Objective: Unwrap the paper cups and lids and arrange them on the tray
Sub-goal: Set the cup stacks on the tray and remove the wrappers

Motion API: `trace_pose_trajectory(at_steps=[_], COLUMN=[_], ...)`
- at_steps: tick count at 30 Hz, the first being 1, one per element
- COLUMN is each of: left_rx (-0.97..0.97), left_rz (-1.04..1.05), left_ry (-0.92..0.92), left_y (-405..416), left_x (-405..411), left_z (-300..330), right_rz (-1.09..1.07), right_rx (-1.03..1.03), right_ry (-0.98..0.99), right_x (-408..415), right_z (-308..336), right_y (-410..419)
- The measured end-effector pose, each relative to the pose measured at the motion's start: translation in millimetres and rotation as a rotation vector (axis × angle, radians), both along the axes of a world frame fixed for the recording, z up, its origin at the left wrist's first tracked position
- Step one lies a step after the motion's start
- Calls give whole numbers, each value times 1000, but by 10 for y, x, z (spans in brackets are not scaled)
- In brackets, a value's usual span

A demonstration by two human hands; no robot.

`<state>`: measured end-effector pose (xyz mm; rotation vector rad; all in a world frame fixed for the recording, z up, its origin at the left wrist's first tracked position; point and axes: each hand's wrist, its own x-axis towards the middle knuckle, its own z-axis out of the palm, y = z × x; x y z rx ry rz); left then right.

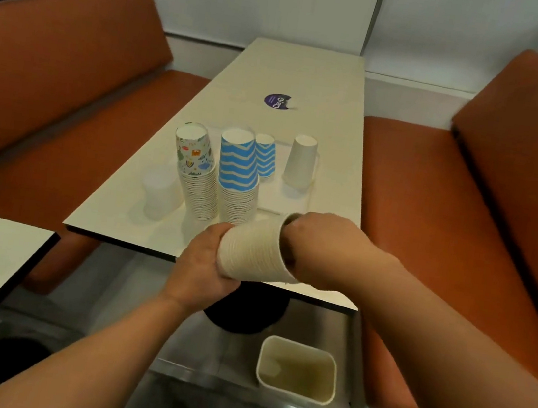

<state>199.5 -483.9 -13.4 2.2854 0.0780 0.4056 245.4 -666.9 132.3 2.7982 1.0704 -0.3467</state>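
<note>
- Person stands at the near end of a long pale surface set between two orange benches
- Left hand wraps the closed end of a stack of plain white cups, fingers curled round it; the stack lies tilted on its side, held just above the near edge of the surface
- Right hand sits at the open mouth of that stack, fingers gone inside the rim; cannot tell whether its grip is spread or pinching
- Upside-down stack of patterned cups stands on the surface, left of centre
- Stack of blue zigzag cups stands just beside it on the right, also upside-down
- White tray lies further right; a single blue zigzag cup and a single plain white cup stand inverted on it, apart from each other
- Cloudy translucent pile, possibly lids, left of the patterned stack; too blurred to be sure
- Round purple sticker further up the surface
- Cream bin on the floor below the near edge, beside the black pedestal base
</note>
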Motion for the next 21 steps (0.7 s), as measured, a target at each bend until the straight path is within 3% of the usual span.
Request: trace_pose_trajectory(at_steps=[3, 5, 7, 10, 15, 17, 21], left_rx=[52, 52, 45, -11, -99, -133, -178], left_rz=[2, 28, 31, 82, 122, 108, 41], left_ry=[-45, -35, -8, 52, 264, 310, 390], left_y=[109, 202, 281, 367, 475, 465, 364], left_x=[-18, -34, -60, -117, -212, -209, -116], left_z=[3, -13, -52, -96, -199, -200, -117], right_rz=[-137, -57, 51, 63, -384, -418, -526], right_rx=[-24, 48, 190, 643, 1909, 2078, 2046], right_ry=[62, -53, -48, 293, 764, 811, 811], right_x=[-11, -17, 1, 157, 591, 778, 994], right_z=[-107, -144, -154, -81, 376, 461, 44], right_y=[163, 220, 239, 217, 85, -10, -83])
